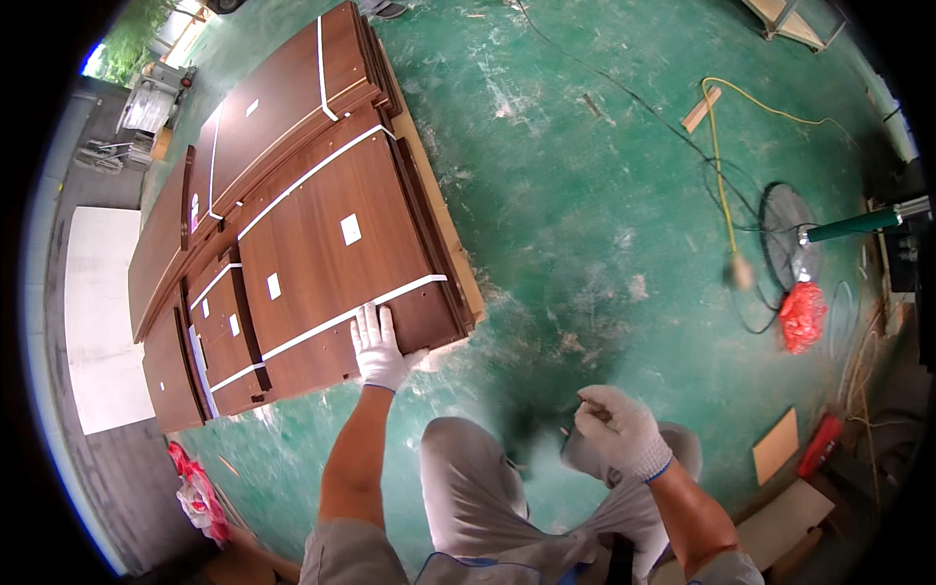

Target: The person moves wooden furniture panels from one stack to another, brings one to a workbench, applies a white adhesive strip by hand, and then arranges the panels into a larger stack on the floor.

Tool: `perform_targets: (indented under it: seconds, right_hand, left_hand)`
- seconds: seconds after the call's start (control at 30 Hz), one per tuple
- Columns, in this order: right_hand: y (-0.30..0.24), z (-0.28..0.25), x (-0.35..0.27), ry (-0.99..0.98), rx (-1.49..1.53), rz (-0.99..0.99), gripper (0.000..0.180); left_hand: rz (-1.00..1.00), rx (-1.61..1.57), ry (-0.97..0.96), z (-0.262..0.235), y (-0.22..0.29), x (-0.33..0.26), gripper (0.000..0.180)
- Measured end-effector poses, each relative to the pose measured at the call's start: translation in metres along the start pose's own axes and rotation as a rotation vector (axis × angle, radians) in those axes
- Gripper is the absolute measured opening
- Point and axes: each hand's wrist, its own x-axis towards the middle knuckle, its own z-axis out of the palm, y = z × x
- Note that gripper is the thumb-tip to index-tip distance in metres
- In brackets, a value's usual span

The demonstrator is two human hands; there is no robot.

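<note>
A stack of dark brown wood panels (pixel 322 253) lies on the floor at my left, bound with white straps (pixel 414 285). My left hand (pixel 380 356), in a white glove, rests flat with spread fingers on the near end of the stack, its fingertips at the strap. My right hand (pixel 621 431), also gloved, is raised over my right knee with its fingers curled in. Whatever it holds, if anything, is too small to make out. Two white labels (pixel 351 229) are on the panel's top face.
More strapped panels (pixel 278 88) lie behind, and a white board (pixel 97 322) at the left. To the right are a fan-like round grille (pixel 788 229), a red plastic bag (pixel 802 319), a yellow cord (pixel 721 175) and a wood offcut (pixel 775 447) on the green floor (pixel 565 263).
</note>
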Motion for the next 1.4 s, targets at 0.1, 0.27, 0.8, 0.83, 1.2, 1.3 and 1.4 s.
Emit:
perform_targets:
  seconds: [0.1,0.27,0.8,0.83,1.2,1.3,1.4]
  right_hand:
    - [0.013,0.005,0.019,0.049,-0.060,-0.136,0.037]
    - [-0.013,0.006,-0.025,0.005,-0.523,-0.618,0.047]
    - [0.004,0.076,-0.073,-0.059,-0.741,-0.684,0.039]
    - [0.005,0.077,-0.073,-0.057,-0.738,-0.674,0.039]
    - [0.010,0.072,-0.074,0.032,-0.776,-0.705,0.036]
    - [0.009,0.065,-0.068,-0.064,-0.795,-0.680,0.037]
    - [0.011,0.062,-0.056,-0.108,-0.842,-0.594,0.040]
  left_hand:
    - [0.136,0.041,0.074,0.009,-0.022,-0.003,0.119]
    - [0.185,0.046,0.121,0.008,-0.023,0.002,0.111]
    - [0.184,0.085,0.170,0.012,-0.017,0.000,0.098]
    - [0.196,0.090,0.182,0.015,-0.020,0.000,0.098]
    - [0.219,0.105,0.215,0.017,-0.020,0.004,0.096]
    - [0.218,0.102,0.216,0.022,-0.024,0.003,0.097]
    - [0.172,0.089,0.162,0.018,-0.026,-0.001,0.100]
